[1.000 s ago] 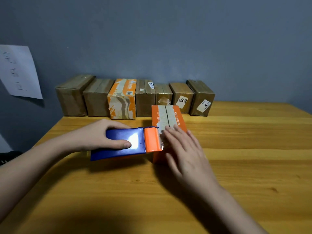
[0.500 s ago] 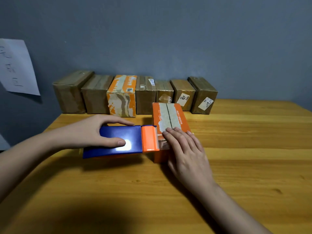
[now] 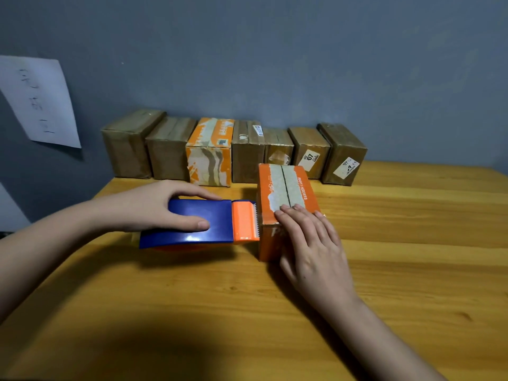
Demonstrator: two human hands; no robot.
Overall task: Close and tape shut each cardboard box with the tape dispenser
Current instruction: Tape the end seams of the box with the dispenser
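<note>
An orange cardboard box stands in the middle of the wooden table, its top flaps closed along a dark centre seam. My left hand grips a blue tape dispenser with an orange front and a toothed blade, held just left of the box's near corner. My right hand lies flat with straight fingers over the box's near top edge and front face, pressing there.
Several closed boxes line the wall at the back: brown ones and one orange taped box. A sheet of paper hangs on the grey wall at left. The wooden table stretches right and toward me.
The dispenser has slid left off the box's top to its left side. My right hand has moved back from the top to the box's near edge and front.
</note>
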